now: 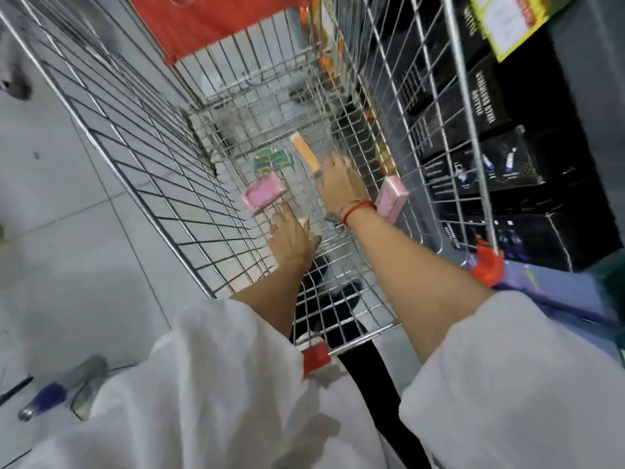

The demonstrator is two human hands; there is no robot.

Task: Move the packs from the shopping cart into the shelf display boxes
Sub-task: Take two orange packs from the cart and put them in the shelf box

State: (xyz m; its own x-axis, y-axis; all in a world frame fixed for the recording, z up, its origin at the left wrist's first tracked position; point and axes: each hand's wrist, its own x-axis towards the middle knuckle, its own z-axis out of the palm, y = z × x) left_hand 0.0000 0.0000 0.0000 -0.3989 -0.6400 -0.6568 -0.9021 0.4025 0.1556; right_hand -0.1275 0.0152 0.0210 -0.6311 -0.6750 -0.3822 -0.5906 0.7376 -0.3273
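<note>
Both my hands are down inside the wire shopping cart [189,184]. My right hand [341,184], with a red band at the wrist, has its fingers curled over the near end of a long orange pack [304,152] lying on the cart floor. My left hand [291,238] reaches with spread fingers, and its fingertips touch the near edge of a pink pack [263,196]. A small pale object shows beside its thumb, too blurred to identify. A green-and-blue pack [272,159] lies further in. A second pink pack [392,198] leans against the cart's right wall.
Black boxes [507,157] are stacked on shelving right of the cart, with a yellow-green box [507,22] above. A red panel [216,22] stands beyond the cart's far end. Grey tiled floor [67,198] lies to the left. Pens [64,387] stick out of my white coat pocket.
</note>
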